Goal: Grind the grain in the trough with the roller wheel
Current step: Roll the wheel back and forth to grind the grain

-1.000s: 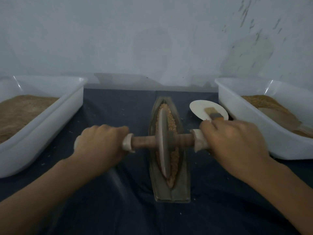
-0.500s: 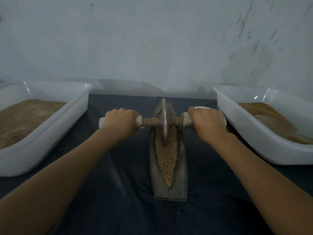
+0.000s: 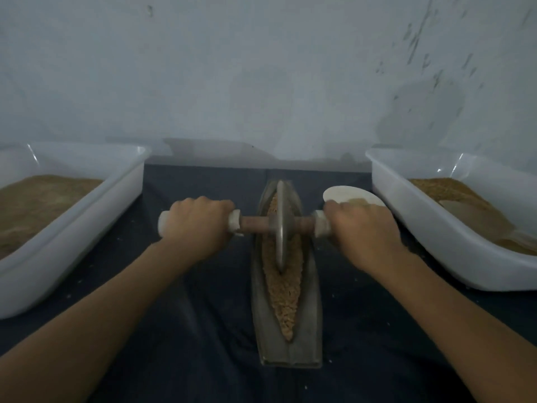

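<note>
A grey boat-shaped trough lies lengthwise on the dark cloth, filled with tan grain. The metal roller wheel stands upright in the trough's far half, on a brown wooden axle with pale handle ends. My left hand is closed around the left handle. My right hand is closed around the right handle. Both arms reach forward from the near edge.
A white tub of brown grain stands at the left, and another white tub with grain and a scoop at the right. A small white dish lies behind my right hand. A pale wall closes the far side.
The wheel rolled from the trough's middle to its far end, then came back a little towards me. Both hands stayed on the handles.
</note>
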Action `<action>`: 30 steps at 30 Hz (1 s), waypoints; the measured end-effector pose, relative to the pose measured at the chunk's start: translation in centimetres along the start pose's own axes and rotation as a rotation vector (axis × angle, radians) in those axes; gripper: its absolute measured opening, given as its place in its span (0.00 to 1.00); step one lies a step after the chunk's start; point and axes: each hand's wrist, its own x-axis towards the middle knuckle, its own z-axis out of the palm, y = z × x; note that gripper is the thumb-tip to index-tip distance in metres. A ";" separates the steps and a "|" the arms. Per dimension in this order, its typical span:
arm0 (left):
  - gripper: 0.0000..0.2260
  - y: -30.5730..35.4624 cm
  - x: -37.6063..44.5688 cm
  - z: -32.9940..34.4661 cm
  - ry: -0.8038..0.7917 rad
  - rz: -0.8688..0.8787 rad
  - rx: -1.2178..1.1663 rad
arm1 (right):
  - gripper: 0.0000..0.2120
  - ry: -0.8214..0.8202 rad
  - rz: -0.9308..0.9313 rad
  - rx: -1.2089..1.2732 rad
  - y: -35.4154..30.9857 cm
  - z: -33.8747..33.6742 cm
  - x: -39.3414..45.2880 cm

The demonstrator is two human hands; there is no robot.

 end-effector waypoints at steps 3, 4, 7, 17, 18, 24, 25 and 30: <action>0.12 -0.4 1.4 2.3 0.009 -0.058 -0.123 | 0.15 0.015 -0.043 -0.095 0.2 -0.2 3.5; 0.11 -0.4 1.3 2.4 0.024 -0.065 -0.129 | 0.15 0.012 -0.048 -0.081 0.2 -0.4 3.9; 0.10 -0.2 -0.5 1.1 0.030 -0.019 -0.068 | 0.12 -0.033 -0.047 0.012 0.0 -1.3 1.9; 0.18 -0.2 -5.0 -3.7 0.121 0.196 0.132 | 0.23 0.051 -0.043 0.227 0.0 -2.0 -4.6; 0.16 0.1 -3.7 -3.0 0.098 0.142 0.134 | 0.22 0.078 -0.021 0.210 0.1 -0.9 -3.4; 0.10 1.4 2.2 -1.0 0.082 0.042 0.122 | 0.15 -0.037 0.107 0.230 1.0 3.8 2.9; 0.10 1.6 2.1 -1.3 0.085 0.053 0.135 | 0.16 -0.049 0.102 0.240 1.0 3.7 2.6; 0.15 0.2 -3.4 -3.2 0.101 0.173 0.139 | 0.23 0.079 -0.021 0.216 0.1 -0.9 -4.2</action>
